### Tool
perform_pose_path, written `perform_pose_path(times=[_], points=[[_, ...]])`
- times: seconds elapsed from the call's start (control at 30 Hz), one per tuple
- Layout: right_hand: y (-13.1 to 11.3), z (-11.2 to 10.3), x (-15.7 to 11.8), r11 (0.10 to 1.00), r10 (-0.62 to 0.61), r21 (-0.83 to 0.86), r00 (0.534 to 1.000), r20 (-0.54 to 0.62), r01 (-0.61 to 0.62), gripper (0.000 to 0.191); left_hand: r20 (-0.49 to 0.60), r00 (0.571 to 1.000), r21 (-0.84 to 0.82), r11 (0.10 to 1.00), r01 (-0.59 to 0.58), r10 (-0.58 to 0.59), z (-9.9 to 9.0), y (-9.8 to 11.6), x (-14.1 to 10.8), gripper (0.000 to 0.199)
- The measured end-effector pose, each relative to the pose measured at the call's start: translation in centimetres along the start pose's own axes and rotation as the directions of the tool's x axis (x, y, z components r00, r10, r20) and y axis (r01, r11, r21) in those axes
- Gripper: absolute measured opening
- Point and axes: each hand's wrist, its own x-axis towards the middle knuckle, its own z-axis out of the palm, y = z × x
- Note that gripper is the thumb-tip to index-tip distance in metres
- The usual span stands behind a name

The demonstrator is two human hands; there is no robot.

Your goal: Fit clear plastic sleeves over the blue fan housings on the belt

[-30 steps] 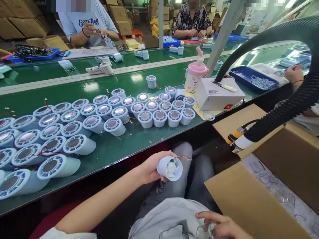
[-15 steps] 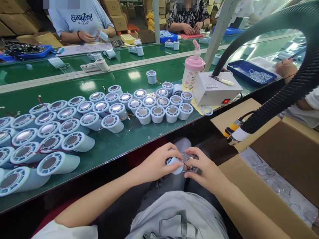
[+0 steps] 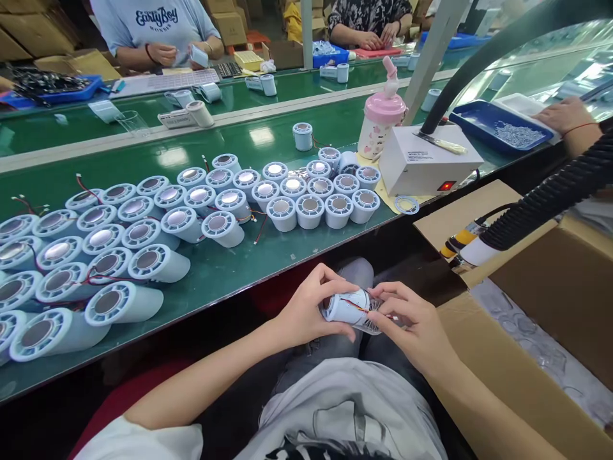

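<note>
Above my lap, my left hand (image 3: 313, 308) is wrapped round a light blue cylindrical housing (image 3: 343, 309), thumb below and fingers above. The housing lies on its side with its round end toward the left. Thin red, yellow and black wires (image 3: 357, 306) run along it to my right hand (image 3: 409, 318), whose thumb and fingers pinch them at the right end. A clear finned plastic piece (image 3: 371, 327) sits at that end, partly covered by my right fingers. Many similar blue housings (image 3: 230, 229) stand on the green bench to the left and ahead.
A white box (image 3: 431, 163) with a lit red switch stands beside a pink-lidded cup (image 3: 382, 118). A black hose (image 3: 541, 211) arches over an open carton (image 3: 522, 383) of clear plastic parts. A blue tray (image 3: 479, 124) holds small pieces. Co-workers sit opposite and at right.
The blue housing has turned so its side and the wires along it show more. My right fingers have closed on the wires. The view has shifted slightly.
</note>
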Motion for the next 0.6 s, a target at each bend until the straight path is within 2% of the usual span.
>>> perform_pose_path(times=[0.13, 0.27, 0.33, 0.4, 0.47, 0.53, 0.6], points=[[-0.1, -0.6, 0.4, 0.977, 0.104, 0.192, 0.994, -0.027, -0.097, 0.031, 0.163, 0.986, -0.116, 0.992, 0.057, -0.038, -0.1, -0.3, 0.2, 0.065], [-0.1, -1.4, 0.9, 0.935, 0.115, 0.338, 0.993, -0.006, -0.106, 0.025, 0.200, 0.968, -0.300, 0.931, 0.206, -0.150, 0.0, 0.5, 0.3, 0.069], [0.1, -1.7, 0.9, 0.959, 0.026, 0.279, 0.999, 0.040, -0.036, 0.014, 0.197, 0.953, -0.388, 0.875, 0.291, -0.229, 0.1, 0.9, 0.3, 0.072], [0.3, -1.9, 0.6, 0.990, -0.107, 0.098, 0.991, 0.083, 0.099, 0.028, 0.219, 0.928, -0.454, 0.810, 0.371, -0.302, 0.3, 1.3, 0.1, 0.075], [0.5, -2.1, 0.1, 0.976, -0.200, -0.059, 0.973, 0.117, 0.208, 0.037, 0.253, 0.904, -0.458, 0.780, 0.426, -0.345, 0.2, 1.6, 0.0, 0.076], [0.5, -2.3, -0.2, 0.968, -0.222, -0.084, 0.965, 0.138, 0.235, 0.035, 0.261, 0.900, -0.407, 0.805, 0.431, -0.350, 0.0, 1.9, -0.1, 0.077], [0.4, -2.5, -0.4, 0.977, -0.194, -0.058, 0.967, 0.165, 0.206, 0.034, 0.232, 0.925, -0.370, 0.852, 0.369, -0.300, -0.3, 2.3, -0.1, 0.076]])
